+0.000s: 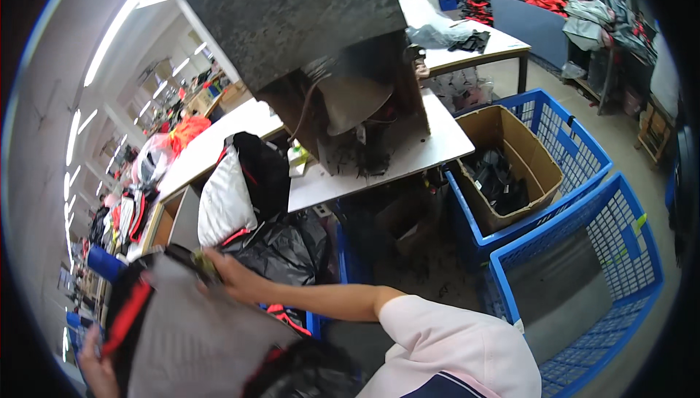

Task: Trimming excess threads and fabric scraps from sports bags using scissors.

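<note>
That pale pink top (496, 350) has a short, creased sleeve (419, 318) ending above the elbow, and a white-edged navy panel (442, 388); right forearm (328, 299), right hand (237, 279) and left hand (96, 370) are bare.

- The right hand (237, 278) grips the upper edge of a blurred grey garment (197, 332) with black and red parts.
- The left hand (96, 370) touches the garment's left side.
- A dark metal housing (306, 26) stands on a white table (446, 148).
- A cardboard box (531, 151) holding black pieces (497, 179) sits inside a blue basket (585, 146).
- Another blue basket (636, 246) stands nearer.
</note>
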`<state>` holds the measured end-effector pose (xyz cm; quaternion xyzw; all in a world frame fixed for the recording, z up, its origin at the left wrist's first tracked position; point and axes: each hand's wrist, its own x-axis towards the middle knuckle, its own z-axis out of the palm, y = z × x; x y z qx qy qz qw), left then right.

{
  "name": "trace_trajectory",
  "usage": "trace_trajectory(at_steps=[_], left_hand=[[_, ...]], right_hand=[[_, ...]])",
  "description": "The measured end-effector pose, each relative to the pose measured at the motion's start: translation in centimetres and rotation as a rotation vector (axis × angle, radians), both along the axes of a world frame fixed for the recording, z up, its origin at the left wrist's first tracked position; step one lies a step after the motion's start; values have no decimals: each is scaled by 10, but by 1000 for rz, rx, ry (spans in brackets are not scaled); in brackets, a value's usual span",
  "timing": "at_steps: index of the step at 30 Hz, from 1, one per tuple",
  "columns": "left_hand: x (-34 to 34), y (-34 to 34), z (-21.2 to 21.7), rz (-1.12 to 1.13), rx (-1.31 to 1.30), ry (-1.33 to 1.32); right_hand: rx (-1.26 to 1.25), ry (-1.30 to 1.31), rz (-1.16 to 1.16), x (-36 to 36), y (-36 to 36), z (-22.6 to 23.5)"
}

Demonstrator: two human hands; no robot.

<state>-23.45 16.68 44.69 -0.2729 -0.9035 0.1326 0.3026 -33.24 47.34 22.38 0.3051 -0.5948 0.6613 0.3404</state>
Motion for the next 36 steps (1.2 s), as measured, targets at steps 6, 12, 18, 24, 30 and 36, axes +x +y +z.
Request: trace_trajectory(at_steps=[6, 12, 18, 24, 30, 36], left_hand=[[51, 51, -30, 36, 385, -410], [13, 73, -212, 310, 426, -712], [18, 29, -272, 398, 704, -831], [28, 37, -268, 139, 1003, -859], [16, 23, -268, 314, 1122, -985], [3, 8, -271, 298, 1242, -1130]], right_hand=[[16, -89, 25, 12, 51, -24], [-15, -777, 245, 70, 71, -134], [223, -579, 90, 34, 62, -135], [404, -305, 513, -31, 9, -104], [429, -353, 359, -31, -16, -109], [888, 140, 226, -83, 17, -75]])
